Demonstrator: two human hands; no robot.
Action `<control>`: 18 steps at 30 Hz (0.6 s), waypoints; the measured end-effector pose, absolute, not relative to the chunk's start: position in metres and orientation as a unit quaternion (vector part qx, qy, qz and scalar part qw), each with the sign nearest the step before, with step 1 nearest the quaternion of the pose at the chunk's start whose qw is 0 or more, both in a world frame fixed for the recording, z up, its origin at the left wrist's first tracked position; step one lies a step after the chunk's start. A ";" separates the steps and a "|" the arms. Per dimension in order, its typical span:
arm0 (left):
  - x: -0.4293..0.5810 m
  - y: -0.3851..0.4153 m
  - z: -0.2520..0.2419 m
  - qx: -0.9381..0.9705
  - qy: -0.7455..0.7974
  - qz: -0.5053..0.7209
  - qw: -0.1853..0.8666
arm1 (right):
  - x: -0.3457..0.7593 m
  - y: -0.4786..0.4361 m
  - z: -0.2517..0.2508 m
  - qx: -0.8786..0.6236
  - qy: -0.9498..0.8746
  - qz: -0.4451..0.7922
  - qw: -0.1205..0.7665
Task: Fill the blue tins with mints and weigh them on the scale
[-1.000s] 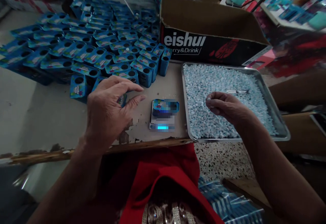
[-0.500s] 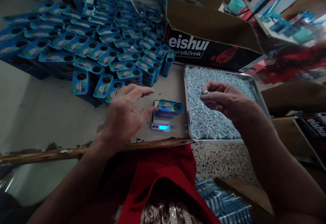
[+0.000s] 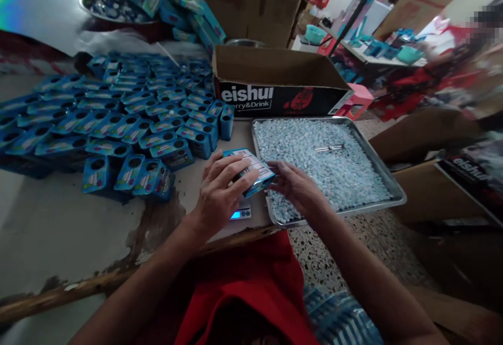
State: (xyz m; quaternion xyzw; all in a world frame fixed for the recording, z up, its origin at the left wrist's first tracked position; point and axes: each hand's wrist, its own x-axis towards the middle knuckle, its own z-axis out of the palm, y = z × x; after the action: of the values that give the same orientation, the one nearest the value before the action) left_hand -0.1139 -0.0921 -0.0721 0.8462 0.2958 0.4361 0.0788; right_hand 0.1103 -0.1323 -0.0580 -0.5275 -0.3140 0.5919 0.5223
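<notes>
Head view: metal tray (image 3: 376,160) of pale pellets (image 3: 349,169), left grip (image 3: 222,188) around blue box (image 3: 256,168), right grip (image 3: 296,184) unclear.

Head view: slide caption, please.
Left hand holding a blue box over a scale, right hand at its end, beside a tray of pellets.

Two hands (image 3: 220,190) (image 3: 297,185), dozens of blue boxes (image 3: 110,124), one scale (image 3: 245,212), one metal tray (image 3: 397,193)

Scale (image 3: 244,213) mostly hidden, leftmost boxes (image 3: 8,138) cut off, background person (image 3: 408,92) blurred
</notes>
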 end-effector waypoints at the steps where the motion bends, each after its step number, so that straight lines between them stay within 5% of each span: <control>1: -0.110 -0.089 -0.074 0.851 0.294 0.431 0.055 | 0.100 -0.133 -0.058 -0.490 -0.259 0.631 0.543; 7: -0.101 -0.078 -0.094 0.821 0.354 0.438 0.099 | 0.082 -0.133 -0.052 -0.397 -0.077 0.710 0.576; 18: -0.104 -0.086 -0.076 0.832 0.313 0.456 0.031 | 0.092 -0.141 -0.050 -0.371 -0.089 0.727 0.570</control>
State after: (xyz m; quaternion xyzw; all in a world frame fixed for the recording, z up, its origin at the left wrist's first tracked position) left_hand -0.1035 -0.0860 -0.0757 0.8324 0.3128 0.4564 0.0314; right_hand 0.0922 -0.1407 -0.0504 -0.3709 -0.0895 0.7273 0.5705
